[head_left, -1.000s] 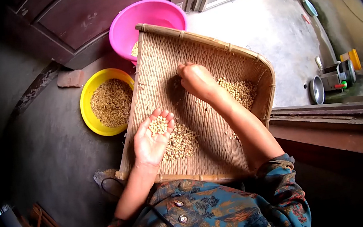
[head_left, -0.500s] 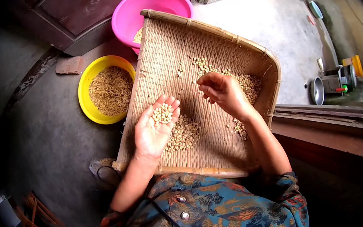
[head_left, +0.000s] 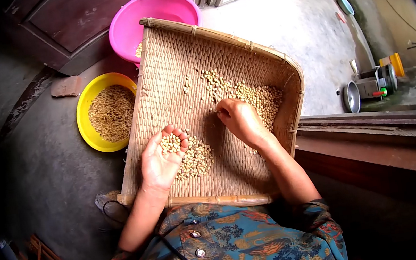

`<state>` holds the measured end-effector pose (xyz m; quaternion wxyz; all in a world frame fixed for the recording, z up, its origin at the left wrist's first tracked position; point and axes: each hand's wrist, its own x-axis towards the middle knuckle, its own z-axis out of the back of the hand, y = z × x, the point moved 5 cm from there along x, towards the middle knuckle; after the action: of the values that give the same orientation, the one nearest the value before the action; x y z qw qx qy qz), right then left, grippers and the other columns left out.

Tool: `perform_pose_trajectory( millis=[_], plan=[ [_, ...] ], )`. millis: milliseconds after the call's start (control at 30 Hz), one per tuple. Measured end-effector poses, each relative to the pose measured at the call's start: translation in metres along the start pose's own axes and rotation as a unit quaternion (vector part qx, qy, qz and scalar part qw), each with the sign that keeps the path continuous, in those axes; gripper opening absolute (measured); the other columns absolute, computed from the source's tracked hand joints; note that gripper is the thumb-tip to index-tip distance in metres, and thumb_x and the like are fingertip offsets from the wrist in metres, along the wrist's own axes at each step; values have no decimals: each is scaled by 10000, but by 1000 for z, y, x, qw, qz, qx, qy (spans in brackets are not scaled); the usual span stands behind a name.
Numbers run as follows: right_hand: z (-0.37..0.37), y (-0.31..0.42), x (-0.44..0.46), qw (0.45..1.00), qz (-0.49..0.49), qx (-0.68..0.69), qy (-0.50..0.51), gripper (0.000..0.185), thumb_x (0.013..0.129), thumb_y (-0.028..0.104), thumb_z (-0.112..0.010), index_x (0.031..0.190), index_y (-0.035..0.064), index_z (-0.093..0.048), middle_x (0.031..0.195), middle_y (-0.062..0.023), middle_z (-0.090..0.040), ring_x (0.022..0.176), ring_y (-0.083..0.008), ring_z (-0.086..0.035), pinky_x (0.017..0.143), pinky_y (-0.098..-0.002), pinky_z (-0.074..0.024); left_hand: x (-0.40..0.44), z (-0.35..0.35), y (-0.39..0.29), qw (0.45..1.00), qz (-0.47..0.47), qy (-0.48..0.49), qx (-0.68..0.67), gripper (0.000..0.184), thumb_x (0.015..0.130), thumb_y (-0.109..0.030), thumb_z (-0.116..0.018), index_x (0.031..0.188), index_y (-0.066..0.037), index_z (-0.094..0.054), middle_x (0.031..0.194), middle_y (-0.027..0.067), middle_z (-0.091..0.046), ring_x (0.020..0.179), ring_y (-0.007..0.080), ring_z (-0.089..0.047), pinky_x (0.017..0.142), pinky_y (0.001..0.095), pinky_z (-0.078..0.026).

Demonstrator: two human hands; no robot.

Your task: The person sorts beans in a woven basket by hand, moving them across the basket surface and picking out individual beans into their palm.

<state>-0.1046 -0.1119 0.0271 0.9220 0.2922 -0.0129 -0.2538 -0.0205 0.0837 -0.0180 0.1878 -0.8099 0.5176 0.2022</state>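
A woven bamboo winnowing tray (head_left: pixel 164 68) rests in front of my body, tilted in the view. Palm up over its left side, my left hand (head_left: pixel 157 170) is cupped around a small heap of pale beans (head_left: pixel 170 144). Just beside it, a loose pile of beans (head_left: pixel 196 158) lies on the weave. My right hand (head_left: pixel 242 121) is low over the middle of the tray, thumb and fingers pinched together; whatever is between the fingertips is too small to make out. Beyond its knuckles, more beans (head_left: pixel 262 98) spread toward the tray's right wall.
A yellow basin (head_left: pixel 82 117) holding brownish beans or husks stands left of the tray. Behind the tray is a pink basin (head_left: pixel 172 9) with some beans inside. A brick (head_left: pixel 66 86) lies near the door. At right are a wooden sill (head_left: pixel 372 154) and a metal bowl (head_left: pixel 352 96).
The view has shifted, so the tray and basins appear further left. My right hand has lowered toward the beans, its fingers drawn into a pinch. The left fingers curl more around their beans.
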Motion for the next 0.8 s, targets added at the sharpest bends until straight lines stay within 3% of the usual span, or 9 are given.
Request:
perform_pose_trajectory(
  millis=[67,100,233,333,467,567,800],
  plan=[
    [-4,1,2,999,0,-41,-9,125,840,87,-633,936,7,-636,893,-159,-647,798,-318,-654,720,-390,-533,0,-2,1,1000,2,0,1,251,956,-178,-484,1099,22,-541,1016,143,-566,1005,274,-541,894,396,-464],
    [-4,6,2,997,53,-39,-50,82,792,32,-599,821,-38,-566,808,-212,-601,723,-362,-618,664,-428,-524,-1,-3,1,1000,2,0,2,241,958,-170,-485,1097,21,-532,1013,143,-555,1008,275,-532,889,392,-463],
    [-25,12,10,983,122,-133,-43,89,721,-18,-568,804,-31,-539,753,-211,-585,702,-353,-616,635,-415,-522,-2,-7,4,1000,5,-15,11,238,956,-171,-490,1090,20,-535,1003,136,-555,995,264,-534,883,389,-464],
    [-26,20,15,973,130,-191,-13,50,725,-28,-539,775,-24,-542,740,-211,-591,685,-352,-619,633,-416,-522,-3,-8,6,1000,7,-16,17,236,954,-174,-495,1086,18,-537,1001,132,-555,986,256,-535,877,385,-465],
    [-16,16,29,992,107,-63,-22,34,748,-7,-513,762,-27,-535,742,-228,-591,684,-374,-615,658,-437,-520,-3,-6,7,999,9,-31,14,230,952,-175,-498,1078,13,-540,998,127,-557,973,250,-537,866,375,-466],
    [-17,25,40,992,108,-42,-55,54,767,25,-584,799,-2,-550,776,-189,-586,705,-357,-610,643,-431,-509,-3,-5,6,999,7,-34,17,225,952,-173,-498,1071,13,-541,997,126,-558,970,252,-538,863,374,-468],
    [-31,20,53,982,80,-168,-29,72,787,-11,-492,806,-50,-550,726,-231,-617,663,-396,-634,613,-450,-524,-3,-5,1,999,-7,-29,18,214,943,-157,-507,1051,24,-542,994,132,-557,966,259,-542,855,380,-476]
  ],
)
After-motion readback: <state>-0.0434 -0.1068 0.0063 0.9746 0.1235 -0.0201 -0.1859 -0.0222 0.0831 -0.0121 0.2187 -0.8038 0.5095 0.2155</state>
